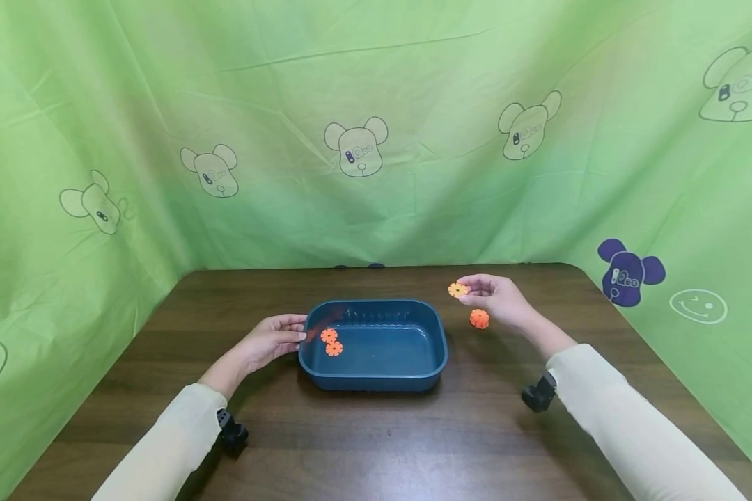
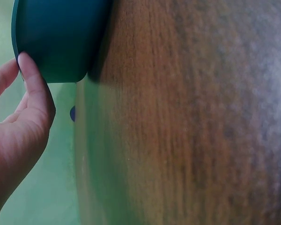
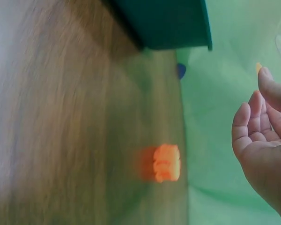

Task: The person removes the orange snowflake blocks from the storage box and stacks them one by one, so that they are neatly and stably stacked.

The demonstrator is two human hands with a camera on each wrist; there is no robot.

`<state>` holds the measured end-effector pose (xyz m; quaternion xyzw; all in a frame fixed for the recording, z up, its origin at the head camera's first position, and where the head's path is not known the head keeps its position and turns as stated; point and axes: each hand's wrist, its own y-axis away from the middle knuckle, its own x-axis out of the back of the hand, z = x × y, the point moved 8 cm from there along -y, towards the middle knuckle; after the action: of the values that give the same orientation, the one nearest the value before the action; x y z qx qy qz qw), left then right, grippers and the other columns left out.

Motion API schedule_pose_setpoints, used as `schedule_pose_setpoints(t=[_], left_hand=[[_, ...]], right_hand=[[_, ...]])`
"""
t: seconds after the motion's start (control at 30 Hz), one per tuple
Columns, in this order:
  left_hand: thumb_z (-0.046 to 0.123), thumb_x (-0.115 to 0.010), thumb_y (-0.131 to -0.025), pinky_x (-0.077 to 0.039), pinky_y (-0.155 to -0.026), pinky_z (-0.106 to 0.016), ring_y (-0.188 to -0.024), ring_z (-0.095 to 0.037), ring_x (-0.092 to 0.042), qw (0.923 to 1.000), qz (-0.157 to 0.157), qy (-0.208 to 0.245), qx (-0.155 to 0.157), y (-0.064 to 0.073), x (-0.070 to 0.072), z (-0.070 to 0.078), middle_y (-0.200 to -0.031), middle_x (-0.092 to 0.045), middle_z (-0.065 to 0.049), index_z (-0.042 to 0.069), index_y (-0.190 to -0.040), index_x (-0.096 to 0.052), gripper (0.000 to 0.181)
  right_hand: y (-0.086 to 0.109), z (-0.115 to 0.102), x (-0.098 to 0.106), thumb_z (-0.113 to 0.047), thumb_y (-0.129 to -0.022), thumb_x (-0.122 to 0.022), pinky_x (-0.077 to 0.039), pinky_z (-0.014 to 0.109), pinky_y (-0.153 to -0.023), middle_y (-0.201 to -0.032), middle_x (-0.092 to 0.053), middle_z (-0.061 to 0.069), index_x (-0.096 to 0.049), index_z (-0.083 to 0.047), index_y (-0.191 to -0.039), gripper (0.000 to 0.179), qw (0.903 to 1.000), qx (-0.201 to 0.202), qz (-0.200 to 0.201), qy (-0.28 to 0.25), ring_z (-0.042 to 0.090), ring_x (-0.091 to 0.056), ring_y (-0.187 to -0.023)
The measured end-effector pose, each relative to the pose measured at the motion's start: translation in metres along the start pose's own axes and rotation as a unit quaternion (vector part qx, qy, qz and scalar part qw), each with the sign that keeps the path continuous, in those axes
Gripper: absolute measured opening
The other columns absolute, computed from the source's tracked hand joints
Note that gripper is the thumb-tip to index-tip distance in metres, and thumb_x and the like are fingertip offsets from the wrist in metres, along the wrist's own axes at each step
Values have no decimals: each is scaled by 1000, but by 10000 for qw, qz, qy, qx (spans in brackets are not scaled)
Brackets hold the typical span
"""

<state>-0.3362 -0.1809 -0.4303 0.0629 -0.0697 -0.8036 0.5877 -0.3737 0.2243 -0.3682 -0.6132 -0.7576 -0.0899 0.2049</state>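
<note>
A dark blue rectangular tub [image 1: 388, 351] stands on the table. My left hand [image 1: 272, 341] pinches its left rim between thumb and fingers; the left wrist view shows the thumb [image 2: 33, 77] against the outer wall. Inside the tub, toward the left, lie two orange flower-shaped discs [image 1: 334, 348], edges touching or nearly so. To the right of the tub and above the table, my right hand [image 1: 495, 298] pinches a lighter orange flower-shaped disc [image 1: 457, 290]. Below that hand a small stack of orange flower-shaped discs [image 1: 479, 319] stands on the table, blurred in the right wrist view.
The brown wood-grain table [image 1: 376, 445] reaches back to a green cloth [image 1: 413, 209] with printed mouse heads, which hangs behind and on both sides. Black devices [image 1: 539, 393] are strapped to both wrists over pale sleeves [image 1: 633, 424].
</note>
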Motion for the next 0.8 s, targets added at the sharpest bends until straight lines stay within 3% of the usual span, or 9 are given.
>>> schedule_pose_setpoints(t=[0.47,0.8], left_hand=[[0,-59,-94,-54,-79,-26,-91,-15,-63,10000,-7,31,5,-1,1,-1,-107,-59,-11,-10,-141,-39,52],[-1,-59,-94,-54,-78,-26,-91,-15,-63,10000,-52,67,-25,1,-1,1,-107,-59,-11,-11,-141,-38,52]], right_hand=[[4,41,25,-4,-88,-71,-53,22,-75,-96,-63,5,-53,14,-127,46,9996,-74,219,-140,5,-59,-83],[5,66,31,-5,-89,-70,-53,25,-76,-93,-61,2,-51,15,-127,47,9995,-270,68,-147,4,-57,-83]])
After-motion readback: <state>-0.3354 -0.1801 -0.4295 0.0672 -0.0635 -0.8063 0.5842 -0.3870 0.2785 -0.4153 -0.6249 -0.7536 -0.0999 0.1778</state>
